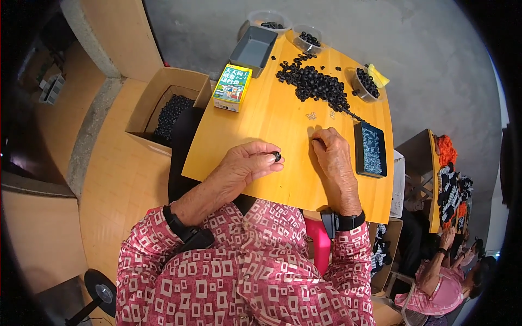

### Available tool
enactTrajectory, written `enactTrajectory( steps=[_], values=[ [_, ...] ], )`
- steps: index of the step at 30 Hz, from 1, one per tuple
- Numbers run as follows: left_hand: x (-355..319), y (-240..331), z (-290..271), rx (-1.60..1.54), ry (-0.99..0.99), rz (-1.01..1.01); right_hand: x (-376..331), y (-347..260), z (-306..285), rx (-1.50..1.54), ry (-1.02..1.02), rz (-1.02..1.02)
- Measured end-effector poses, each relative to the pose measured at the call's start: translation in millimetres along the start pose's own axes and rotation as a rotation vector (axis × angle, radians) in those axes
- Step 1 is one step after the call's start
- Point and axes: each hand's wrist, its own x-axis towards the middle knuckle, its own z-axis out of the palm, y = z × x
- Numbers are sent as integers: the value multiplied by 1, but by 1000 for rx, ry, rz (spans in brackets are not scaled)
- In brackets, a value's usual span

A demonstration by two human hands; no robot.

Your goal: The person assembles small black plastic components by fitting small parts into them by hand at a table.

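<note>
My left hand [247, 165] is closed in a pinch over the near part of the table, with a small round black plastic piece [277, 156] between thumb and fingers. To its right, my right hand [334, 155] rests by the tabletop with its fingers curled together; what they grip, if anything, I cannot make out. Ahead of the hands lies a pile of black ring-like pieces [312, 84]. Some tiny metallic bits [311, 116] are scattered between the pile and my right hand. Right of that hand sits a black tray [359, 163] full of small, pale bluish pieces [371, 146].
Clear tubs [310, 39] of black pieces stand at the table's far edge and right side. A grey bin [255, 46] and a green-yellow box [232, 86] stand at the left. A carton [147, 103] of dark pieces is beyond the left edge. Another person [440, 282] works at right.
</note>
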Motion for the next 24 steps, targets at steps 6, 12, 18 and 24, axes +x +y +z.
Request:
enactTrajectory(
  steps=[6,12,18,24],
  values=[
    [-6,9,7,6,-8,-15,-22,-45,-21,473,-33,42],
    [-15,16,15,80,-40,-70,-41,-74,-40,580,-57,-64],
    [-16,9,13,99,-132,-69,-45,-81,-42,537,-43,-164],
    [-17,7,14,119,-139,-62,-45,-81,-42,583,-79,-166]
  ],
)
